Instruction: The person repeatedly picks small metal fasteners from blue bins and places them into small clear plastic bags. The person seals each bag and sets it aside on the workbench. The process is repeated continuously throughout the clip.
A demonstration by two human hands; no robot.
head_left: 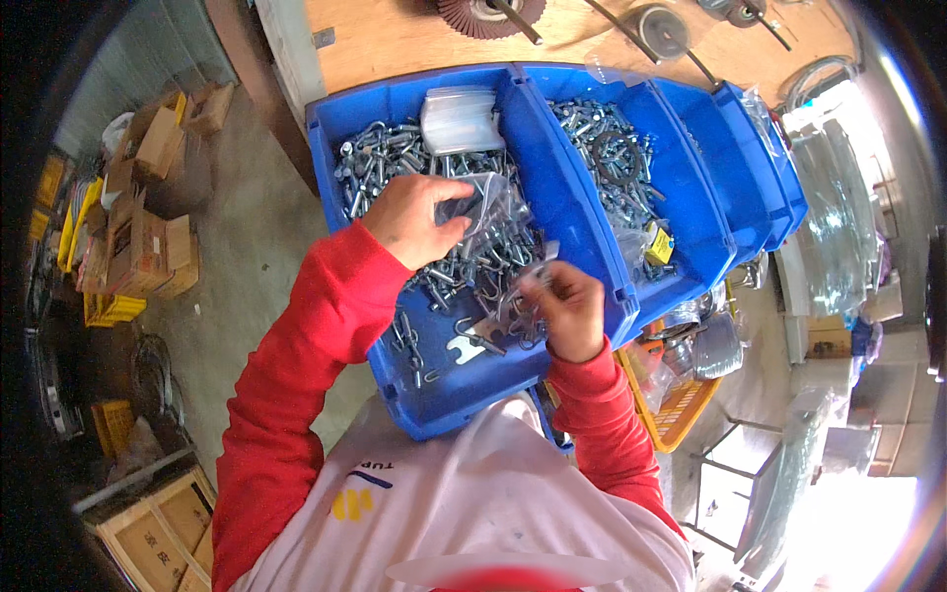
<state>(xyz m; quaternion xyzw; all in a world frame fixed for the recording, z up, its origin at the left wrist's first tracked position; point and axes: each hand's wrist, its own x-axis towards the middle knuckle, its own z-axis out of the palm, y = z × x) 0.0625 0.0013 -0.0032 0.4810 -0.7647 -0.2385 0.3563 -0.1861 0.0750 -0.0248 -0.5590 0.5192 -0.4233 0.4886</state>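
Observation:
My left hand (419,219) is over the left blue bin (404,400), thumb and fingers curled around the edge of a clear plastic bag (496,209). Near the bin's right wall, my right hand (569,308) pinches clear plastic (526,292); I cannot tell whether it is the same bag. Beneath both hands lie many loose metal hook bolts (459,266), some with nuts. A flat notched metal plate (464,347) rests on the bin floor near me. Toward the far end, a stack of clear plastic bags (460,120) sits on the bolts.
Further blue bins stand to the right; the adjacent one holds bolts (592,133), a dark ring (618,158) and a small yellow box (659,245). Behind is a wooden bench (385,35) with metal rods. A yellow crate (681,419) sits lower right, cardboard boxes (148,237) left.

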